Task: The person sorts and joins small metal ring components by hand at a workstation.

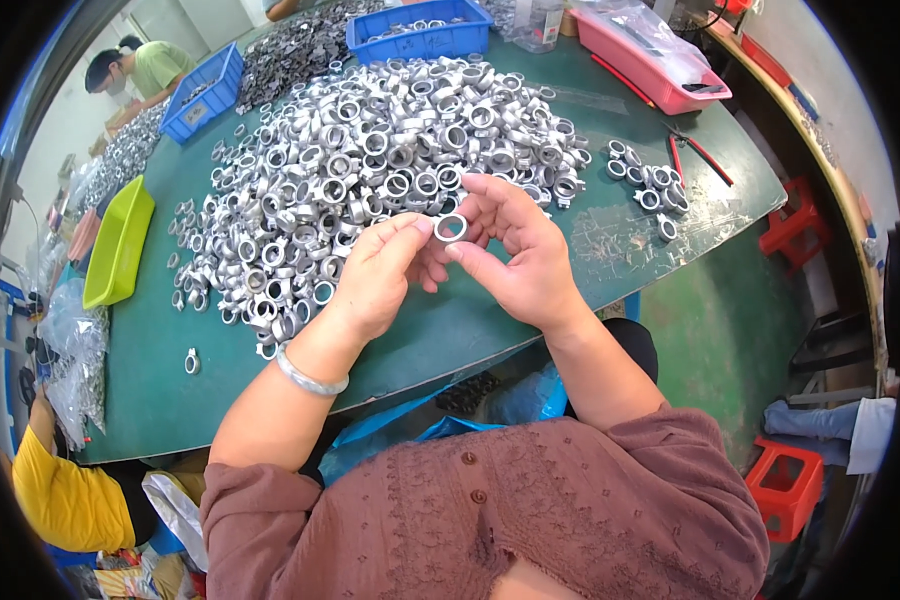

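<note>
A small silver metal ring (451, 216) is held up in front of me, over the near part of the green table (430, 335). My left hand (378, 268) has its thumb at the ring's left side, fingers curled behind. My right hand (522, 255) is closed on the ring from the right, its thumb at the lower edge and the other fingers bent. Just beyond both hands spreads a large heap of similar metal rings (370, 145), many with a small lug. A lone ring (192, 367) lies apart at the left.
A small cluster of rings (658, 178) and red-handled pliers (708, 162) lie at right. Behind the heap stand blue bins (420, 42) and a pile of dark parts (300, 50). A pink tray (660, 70), a green tray (120, 245) and red stools (785, 490) surround it.
</note>
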Demonstrator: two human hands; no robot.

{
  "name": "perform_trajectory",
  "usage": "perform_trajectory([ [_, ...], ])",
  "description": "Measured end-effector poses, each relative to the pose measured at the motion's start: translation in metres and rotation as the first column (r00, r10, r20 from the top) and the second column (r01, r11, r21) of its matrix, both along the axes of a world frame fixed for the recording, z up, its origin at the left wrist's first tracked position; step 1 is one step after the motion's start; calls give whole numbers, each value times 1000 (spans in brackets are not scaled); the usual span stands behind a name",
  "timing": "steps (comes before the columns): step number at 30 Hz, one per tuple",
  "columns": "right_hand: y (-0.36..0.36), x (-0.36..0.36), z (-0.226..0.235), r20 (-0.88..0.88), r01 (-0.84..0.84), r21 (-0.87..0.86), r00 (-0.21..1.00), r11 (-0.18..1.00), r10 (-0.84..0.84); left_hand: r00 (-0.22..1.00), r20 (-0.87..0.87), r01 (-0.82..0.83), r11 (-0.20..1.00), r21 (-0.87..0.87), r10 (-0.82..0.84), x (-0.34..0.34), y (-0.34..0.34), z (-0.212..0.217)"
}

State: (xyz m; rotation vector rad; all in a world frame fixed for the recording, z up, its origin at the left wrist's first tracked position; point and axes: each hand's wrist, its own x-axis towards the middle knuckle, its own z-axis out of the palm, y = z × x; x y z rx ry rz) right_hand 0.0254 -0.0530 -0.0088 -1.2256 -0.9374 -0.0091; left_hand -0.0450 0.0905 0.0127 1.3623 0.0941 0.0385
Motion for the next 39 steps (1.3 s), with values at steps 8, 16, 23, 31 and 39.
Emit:
perform_trajectory([
  [8,-3,0,0,1,-51,-62,999,997,51,1000,-7,21,1000,-19,-21,-2,3,-1],
  [16,-4,-4,7,220,189,-77,961,979,-168,998,19,62,992,-110,-60,1,-1,-6],
  [23,-32,18,21,474,355,-112,840,928,-264,992,-99,39,951,-307,-73,0,-5,-4],
  [31,-128,109,26,609,888,-377,452,264,-651,976,-207,31,983,-179,-69,7,-26,5],
  [39,-120,127,10,662,703,-711,674,13,-328,950,-247,154,976,-156,-190,21,-51,10],
])
